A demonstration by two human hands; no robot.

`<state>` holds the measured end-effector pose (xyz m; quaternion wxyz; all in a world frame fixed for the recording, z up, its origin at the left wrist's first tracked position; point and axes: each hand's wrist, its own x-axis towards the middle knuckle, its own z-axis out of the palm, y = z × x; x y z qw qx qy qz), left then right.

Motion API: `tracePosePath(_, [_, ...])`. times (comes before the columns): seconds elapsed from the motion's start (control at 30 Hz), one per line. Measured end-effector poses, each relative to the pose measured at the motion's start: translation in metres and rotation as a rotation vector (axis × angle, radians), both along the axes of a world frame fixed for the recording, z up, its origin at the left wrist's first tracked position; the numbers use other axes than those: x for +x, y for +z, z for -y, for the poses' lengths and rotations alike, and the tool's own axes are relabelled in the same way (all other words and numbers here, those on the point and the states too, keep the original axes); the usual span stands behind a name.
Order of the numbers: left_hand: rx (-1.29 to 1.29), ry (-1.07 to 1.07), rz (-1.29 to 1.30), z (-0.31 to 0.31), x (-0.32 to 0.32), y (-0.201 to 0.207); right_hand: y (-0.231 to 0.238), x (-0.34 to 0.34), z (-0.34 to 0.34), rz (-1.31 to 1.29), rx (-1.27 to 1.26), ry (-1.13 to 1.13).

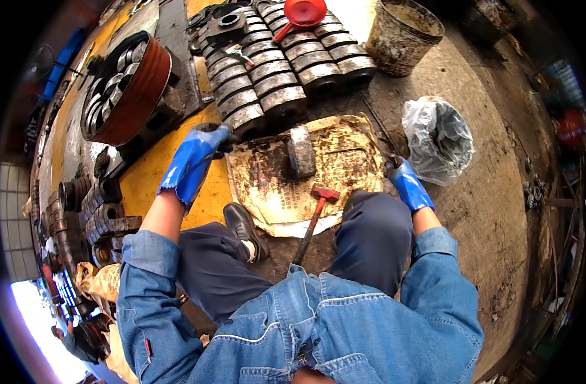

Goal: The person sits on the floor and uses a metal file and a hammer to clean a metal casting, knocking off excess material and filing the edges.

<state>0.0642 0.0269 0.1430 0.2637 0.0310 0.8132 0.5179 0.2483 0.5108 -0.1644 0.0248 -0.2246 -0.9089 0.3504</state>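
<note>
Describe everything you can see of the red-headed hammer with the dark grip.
The red-headed hammer lies slanting, its blocky, metal-looking head resting on the stained, pale yellow sheet. Its handle, reddish near the head, runs past the sheet's edge toward the person, between the dark-trousered legs, ending in a blackish grip. Neither the blue-gloved left hand nor matching right hand touches it.
</note>
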Motion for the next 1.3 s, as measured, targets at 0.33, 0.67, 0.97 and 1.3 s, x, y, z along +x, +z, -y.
tracePosePath(0.33, [-0.343, -0.317, 0.246, 0.013, -0.05, -0.157, 0.043, -0.089, 0.031, 0.39, 0.632, 0.437])
tracePosePath(0.67, [-0.252, -0.337, 0.188, -0.054, -0.057, -0.294, 0.015, -0.172, 0.16, 0.549, -0.58, 0.475])
tracePosePath(0.97, [0.692, -0.11, 0.496, -0.003, -0.017, -0.234, 0.006, -0.167, 0.208, 0.628, -0.607, 0.206])
tracePosePath(1.3, [1.046, 0.189, 0.471, 0.147, 0.024, -0.215, 0.142, -0.25, 0.415, 0.811, -0.091, 0.783])
